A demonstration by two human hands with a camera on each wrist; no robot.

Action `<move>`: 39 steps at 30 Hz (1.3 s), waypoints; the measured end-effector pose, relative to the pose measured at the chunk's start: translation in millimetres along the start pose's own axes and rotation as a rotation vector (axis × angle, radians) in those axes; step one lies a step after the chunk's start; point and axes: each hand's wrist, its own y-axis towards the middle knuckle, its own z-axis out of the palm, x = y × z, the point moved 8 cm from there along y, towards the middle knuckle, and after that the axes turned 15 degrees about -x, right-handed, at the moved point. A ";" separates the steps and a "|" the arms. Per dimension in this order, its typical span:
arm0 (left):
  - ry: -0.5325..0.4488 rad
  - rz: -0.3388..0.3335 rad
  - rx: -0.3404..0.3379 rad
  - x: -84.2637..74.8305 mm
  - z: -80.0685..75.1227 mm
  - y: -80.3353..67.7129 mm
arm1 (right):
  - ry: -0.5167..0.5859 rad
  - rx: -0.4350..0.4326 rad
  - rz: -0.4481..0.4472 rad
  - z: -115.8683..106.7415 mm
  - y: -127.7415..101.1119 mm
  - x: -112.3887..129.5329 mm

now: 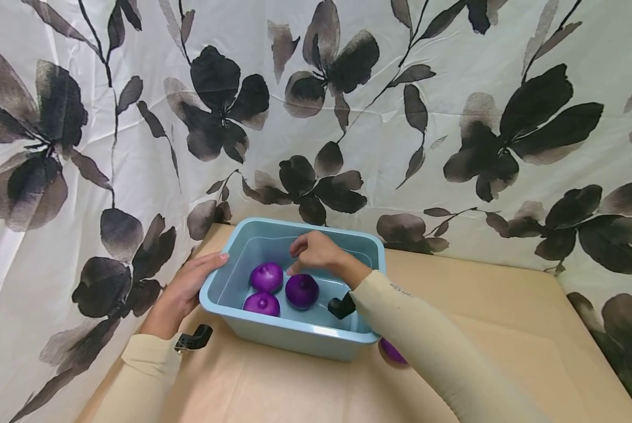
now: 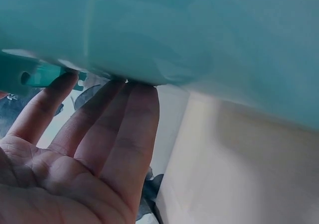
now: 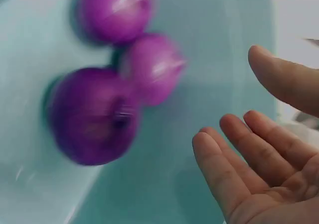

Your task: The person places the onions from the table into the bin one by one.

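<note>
A light blue plastic bin [image 1: 295, 343] stands on the table, with three purple onions inside: one at the back left [image 1: 266, 276], one at the front left [image 1: 261, 304] and one on the right [image 1: 302, 290]. My right hand [image 1: 312, 254] hovers inside the bin just above the right onion, fingers loosely bent and holding nothing. In the right wrist view this hand [image 3: 234, 124] is open beside the blurred onions [image 3: 92, 117]. My left hand [image 1: 189, 285] rests on the bin's left wall, thumb on the rim. In the left wrist view its straight fingers [image 2: 119, 129] press against the bin's outer wall [image 2: 199, 35].
Another purple object [image 1: 392, 352] lies on the table outside the bin, mostly hidden under my right forearm. The tan tabletop [image 1: 506, 329] extends right and towards me. A floral black-and-white curtain [image 1: 453, 117] hangs close behind and to the left of the bin.
</note>
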 end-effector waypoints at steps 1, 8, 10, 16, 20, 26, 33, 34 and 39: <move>-0.001 0.002 -0.001 -0.3 -0.7 0.1 | 0.069 0.012 0.013 -4.4 -2.9 4.2; -0.017 -0.004 -0.004 -1.0 -4.9 1.9 | 0.323 0.033 0.038 -41.4 -24.0 23.5; -0.025 -0.008 -0.002 -0.5 -5.2 2.1 | 0.338 0.040 0.022 -50.8 -31.7 25.2; -0.031 -0.028 -0.018 2.6 -8.4 1.4 | 0.384 0.068 -0.009 -74.5 -56.1 20.1; -0.026 -0.027 -0.011 2.8 -7.9 0.5 | 0.398 0.047 -0.013 -93.7 -72.8 6.8; -0.011 -0.027 -0.014 3.7 -6.8 -1.6 | 0.453 -0.004 -0.021 -119.7 -100.8 -26.0; -0.016 -0.026 -0.001 6.0 -4.0 -4.4 | 0.524 -0.077 -0.006 -138.6 -137.8 -74.2; -0.020 -0.025 0.003 5.7 -3.3 -4.6 | 0.531 -0.087 -0.003 -140.2 -143.3 -80.9; -0.028 -0.028 0.010 4.4 2.0 -3.8 | 0.595 -0.117 0.011 -141.0 -168.3 -119.2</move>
